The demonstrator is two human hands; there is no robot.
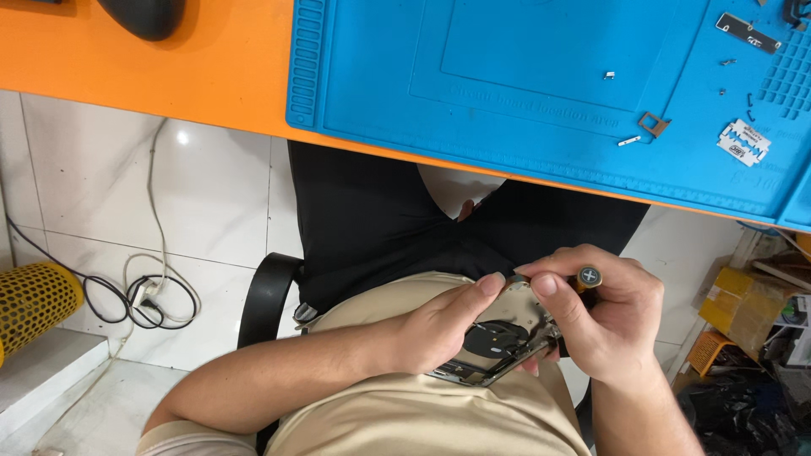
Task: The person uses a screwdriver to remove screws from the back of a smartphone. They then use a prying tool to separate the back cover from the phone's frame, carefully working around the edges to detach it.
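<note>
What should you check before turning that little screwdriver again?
1. Left hand grips the opened phone housing: ok.
2. Right hand pinches the screwdriver: ok.
3. Screwdriver tip seated in a screw: cannot tell, fingers hide it.
4. Housing resting on the blue repair mat: not ok, it is held over the lap.
5. Loose small parts, the metal bracket and the razor blade lie on the mat: ok.

The person wears a beige short-sleeved shirt (405, 414) and black trousers (372, 219). Both forearms are bare, and the hands carry no gloves, rings or watch.
</note>
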